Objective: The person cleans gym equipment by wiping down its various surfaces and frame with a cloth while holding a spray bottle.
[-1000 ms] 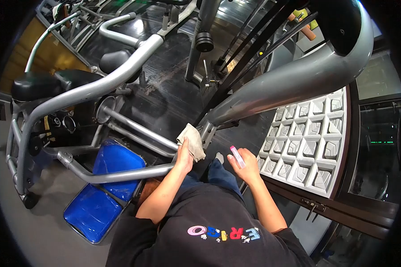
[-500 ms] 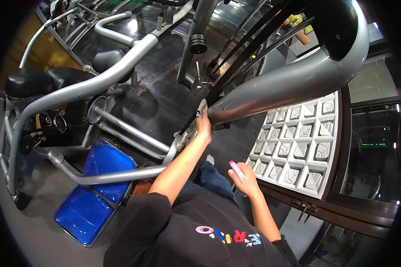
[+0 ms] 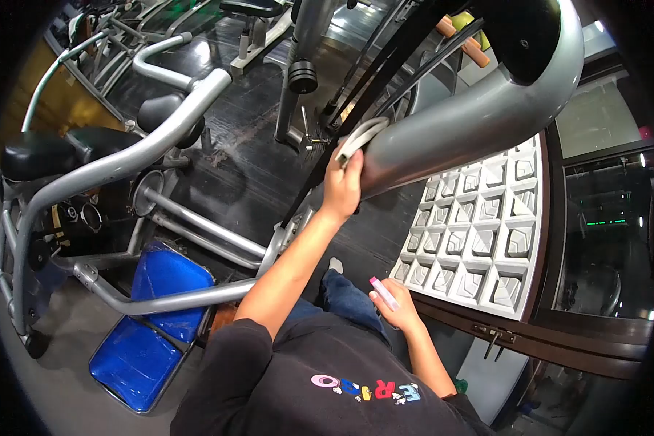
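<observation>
While the left hand (image 3: 341,190) is clamped on a folded pale cloth (image 3: 357,142) at the lower end of a thick grey machine beam (image 3: 472,123), the right hand (image 3: 401,312) has its fingers closed around a pink-capped tube (image 3: 383,293), near the lower left corner of a white panel (image 3: 482,242). Any writing on the tube is too small to read; on the black shirt (image 3: 298,410), coloured letters (image 3: 386,392) include O, R and E.

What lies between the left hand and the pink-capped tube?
Only dark floor shows between the left hand and the pink-capped tube, in the head view.
</observation>
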`<state>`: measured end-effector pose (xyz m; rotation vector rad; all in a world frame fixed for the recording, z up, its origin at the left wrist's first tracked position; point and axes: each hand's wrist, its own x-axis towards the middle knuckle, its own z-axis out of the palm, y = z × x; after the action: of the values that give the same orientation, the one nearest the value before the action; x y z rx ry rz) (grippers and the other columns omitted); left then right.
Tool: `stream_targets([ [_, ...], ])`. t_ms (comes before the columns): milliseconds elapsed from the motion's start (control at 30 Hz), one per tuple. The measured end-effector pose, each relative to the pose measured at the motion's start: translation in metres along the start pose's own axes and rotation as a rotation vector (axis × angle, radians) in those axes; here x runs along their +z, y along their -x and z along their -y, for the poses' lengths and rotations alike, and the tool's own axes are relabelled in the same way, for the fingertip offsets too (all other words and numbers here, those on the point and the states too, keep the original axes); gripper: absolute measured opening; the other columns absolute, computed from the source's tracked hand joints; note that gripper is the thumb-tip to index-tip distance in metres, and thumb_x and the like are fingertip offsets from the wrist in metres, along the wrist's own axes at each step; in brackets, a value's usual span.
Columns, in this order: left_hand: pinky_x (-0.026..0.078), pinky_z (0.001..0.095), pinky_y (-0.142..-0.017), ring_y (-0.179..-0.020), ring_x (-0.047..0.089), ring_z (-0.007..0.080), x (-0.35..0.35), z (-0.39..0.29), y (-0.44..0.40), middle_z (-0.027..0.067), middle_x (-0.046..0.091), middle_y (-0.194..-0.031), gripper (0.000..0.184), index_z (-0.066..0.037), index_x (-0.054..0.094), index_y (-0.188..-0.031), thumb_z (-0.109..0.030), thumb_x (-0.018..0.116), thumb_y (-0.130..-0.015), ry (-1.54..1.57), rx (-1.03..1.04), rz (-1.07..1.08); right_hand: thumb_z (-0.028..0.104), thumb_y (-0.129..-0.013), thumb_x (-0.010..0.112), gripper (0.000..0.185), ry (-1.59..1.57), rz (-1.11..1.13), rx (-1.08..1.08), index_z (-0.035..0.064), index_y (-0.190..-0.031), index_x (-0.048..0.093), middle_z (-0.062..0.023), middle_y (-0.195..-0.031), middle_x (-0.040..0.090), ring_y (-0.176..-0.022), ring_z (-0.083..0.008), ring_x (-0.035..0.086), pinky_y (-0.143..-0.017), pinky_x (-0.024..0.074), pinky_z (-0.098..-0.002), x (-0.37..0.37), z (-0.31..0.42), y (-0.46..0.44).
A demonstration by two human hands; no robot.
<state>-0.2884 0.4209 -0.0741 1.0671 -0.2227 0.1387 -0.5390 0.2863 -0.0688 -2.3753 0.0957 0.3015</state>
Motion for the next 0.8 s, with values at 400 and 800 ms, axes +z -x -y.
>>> stream_targets([
  [400,0.049,0.0396,-0.079,-0.089,0.067,0.0301,-0.050,0.088,0.045,0.0233,0.069,-0.099,0.049,0.008,0.061,-0.116,-0.037,0.048,-0.101,-0.397,-0.211,-0.333,0.029,-0.088,0.068,0.027,-0.087,-0.014,-0.082,0.0028,-0.089,0.062,-0.0130,-0.081,0.058,-0.075,-0.0312,0.060,-0.069,0.0478,-0.0381,-0.011,-0.009,0.003],
  [800,0.036,0.0502,-0.107,-0.134,0.043,0.0410,0.038,-0.033,0.008,0.0179,0.044,-0.147,0.049,0.000,0.051,-0.137,-0.023,0.058,-0.093,-0.959,0.882,-0.122,0.031,-0.089,0.067,0.028,-0.109,0.152,-0.325,0.0028,-0.089,0.063,-0.0142,-0.081,0.060,-0.078,-0.0332,0.061,-0.071,0.0489,-0.0402,-0.060,-0.044,-0.040],
])
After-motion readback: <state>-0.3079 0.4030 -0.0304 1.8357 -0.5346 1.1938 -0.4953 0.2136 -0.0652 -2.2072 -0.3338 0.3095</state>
